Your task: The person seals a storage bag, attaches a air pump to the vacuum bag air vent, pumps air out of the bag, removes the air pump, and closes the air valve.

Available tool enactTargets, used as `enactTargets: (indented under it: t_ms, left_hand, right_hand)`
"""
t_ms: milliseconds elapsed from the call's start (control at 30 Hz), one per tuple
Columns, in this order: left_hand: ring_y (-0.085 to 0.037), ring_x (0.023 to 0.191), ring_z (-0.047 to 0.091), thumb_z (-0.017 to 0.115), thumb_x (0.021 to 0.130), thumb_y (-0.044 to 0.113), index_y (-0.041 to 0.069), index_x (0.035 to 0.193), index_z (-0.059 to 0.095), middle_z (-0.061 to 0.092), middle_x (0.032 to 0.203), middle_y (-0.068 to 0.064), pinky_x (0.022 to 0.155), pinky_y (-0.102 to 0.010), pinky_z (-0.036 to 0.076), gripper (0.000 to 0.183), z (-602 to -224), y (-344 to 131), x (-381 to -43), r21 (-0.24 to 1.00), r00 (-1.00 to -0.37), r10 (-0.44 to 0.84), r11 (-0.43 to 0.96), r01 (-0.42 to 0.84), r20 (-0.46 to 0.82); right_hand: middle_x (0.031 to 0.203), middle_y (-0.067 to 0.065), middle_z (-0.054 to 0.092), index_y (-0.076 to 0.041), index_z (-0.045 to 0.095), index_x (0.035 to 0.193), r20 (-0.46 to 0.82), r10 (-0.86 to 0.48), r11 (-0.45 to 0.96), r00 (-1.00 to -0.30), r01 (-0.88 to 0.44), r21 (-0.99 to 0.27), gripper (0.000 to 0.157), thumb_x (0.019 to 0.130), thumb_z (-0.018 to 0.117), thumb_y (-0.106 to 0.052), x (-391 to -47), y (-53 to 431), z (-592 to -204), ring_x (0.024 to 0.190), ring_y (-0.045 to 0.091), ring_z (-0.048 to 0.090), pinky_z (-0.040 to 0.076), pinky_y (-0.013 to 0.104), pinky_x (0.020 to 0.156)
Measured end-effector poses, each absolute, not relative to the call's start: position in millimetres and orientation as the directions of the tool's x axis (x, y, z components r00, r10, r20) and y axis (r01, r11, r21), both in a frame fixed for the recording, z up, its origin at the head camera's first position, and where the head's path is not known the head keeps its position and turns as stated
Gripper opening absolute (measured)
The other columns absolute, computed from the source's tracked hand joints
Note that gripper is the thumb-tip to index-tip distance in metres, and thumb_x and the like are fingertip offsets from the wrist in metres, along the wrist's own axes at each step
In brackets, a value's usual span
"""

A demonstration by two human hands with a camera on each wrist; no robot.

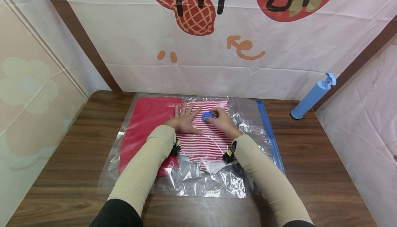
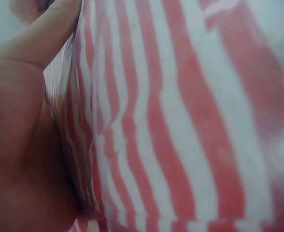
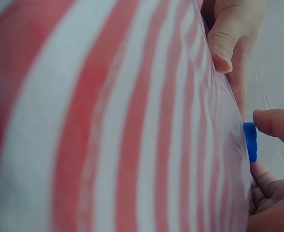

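A clear plastic vacuum storage bag (image 1: 214, 185) lies flat on the table, with a folded red cloth (image 1: 145, 123) and a red-and-white striped garment (image 1: 201, 147) inside. Over the garment sits the bag's round blue valve cap (image 1: 206, 116). My right hand (image 1: 221, 120) holds this cap between thumb and fingers; in the right wrist view the thumb (image 3: 275, 123) touches the cap's edge. With fingers spread, my left hand (image 1: 186, 121) rests on the bag just left of the cap. The left wrist view shows its palm (image 2: 16, 116) against the film over the stripes.
A blue hand pump (image 1: 311, 99) stands upright at the table's back right. Along the bag's right side runs a blue zip strip (image 1: 271, 135). The wooden table (image 1: 325, 175) meets a printed cloth backdrop (image 1: 130, 40) behind and cloth walls on both sides.
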State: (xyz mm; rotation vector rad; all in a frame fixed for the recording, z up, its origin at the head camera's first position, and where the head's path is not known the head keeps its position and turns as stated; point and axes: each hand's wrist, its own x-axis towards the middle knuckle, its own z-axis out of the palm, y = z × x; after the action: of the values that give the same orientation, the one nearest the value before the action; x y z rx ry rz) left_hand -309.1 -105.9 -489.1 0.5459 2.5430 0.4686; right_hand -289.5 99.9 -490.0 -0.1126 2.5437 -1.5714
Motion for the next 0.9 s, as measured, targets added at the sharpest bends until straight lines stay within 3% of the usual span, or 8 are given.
enactTargets:
  t_ms: [133, 267, 633, 800, 900]
  left_hand:
    - [-0.030, 0.147, -0.036, 0.068, 0.077, 0.076, 0.033, 0.164, -0.004, -0.023, 0.168, -0.007, 0.107, -0.055, -0.035, 0.121, -490, -106, -308, 0.418, -0.803, 0.459, 0.860, 0.293, -0.380]
    - [-0.031, 0.147, -0.035, 0.068, 0.078, 0.075, 0.030, 0.164, -0.004, -0.023, 0.168, -0.009, 0.108, -0.055, -0.034, 0.121, -486, -107, -306, 0.426, -0.801, 0.465, 0.855, 0.295, -0.378]
    - [-0.036, 0.149, -0.030, 0.068, 0.082, 0.072, 0.028, 0.165, -0.001, -0.019, 0.169, -0.011, 0.112, -0.060, -0.028, 0.116, -475, -107, -301, 0.418, -0.796, 0.474, 0.854, 0.311, -0.376]
    - [-0.037, 0.149, -0.030, 0.069, 0.082, 0.071, 0.027, 0.165, -0.001, -0.019, 0.169, -0.013, 0.112, -0.061, -0.028, 0.117, -477, -107, -302, 0.413, -0.799, 0.477, 0.853, 0.320, -0.366]
    - [-0.036, 0.149, -0.030, 0.069, 0.082, 0.071, 0.027, 0.165, 0.000, -0.018, 0.169, -0.012, 0.112, -0.061, -0.028, 0.117, -478, -107, -302, 0.412, -0.801, 0.477, 0.853, 0.322, -0.362]
  right_hand:
    - [0.105, 0.010, 0.055, 0.001, 0.060, 0.116, -0.078, -0.138, 0.455, -0.987, 0.007, -0.890, 0.034, 0.091, 0.077, -0.013, -289, 100, -490, 0.096, 0.021, 0.050, 0.045, 0.033, 0.085]
    - [0.109, 0.012, 0.057, 0.001, 0.062, 0.113, -0.068, -0.150, 0.459, -0.986, -0.008, -0.888, 0.028, 0.092, 0.076, -0.010, -289, 100, -489, 0.099, 0.022, 0.053, 0.047, 0.035, 0.089]
    - [0.118, 0.015, 0.058, 0.000, 0.065, 0.125, -0.056, -0.170, 0.471, -0.984, -0.031, -0.881, 0.033, 0.093, 0.068, -0.005, -289, 100, -488, 0.105, 0.026, 0.055, 0.047, 0.041, 0.093]
    - [0.120, 0.015, 0.058, 0.001, 0.060, 0.132, -0.067, -0.152, 0.459, -0.986, -0.011, -0.888, 0.043, 0.092, 0.072, -0.009, -289, 99, -490, 0.108, 0.026, 0.054, 0.046, 0.040, 0.097]
    - [0.116, 0.014, 0.058, 0.001, 0.058, 0.127, -0.081, -0.135, 0.449, -0.988, 0.012, -0.894, 0.041, 0.092, 0.074, -0.011, -289, 99, -491, 0.105, 0.024, 0.053, 0.046, 0.038, 0.095]
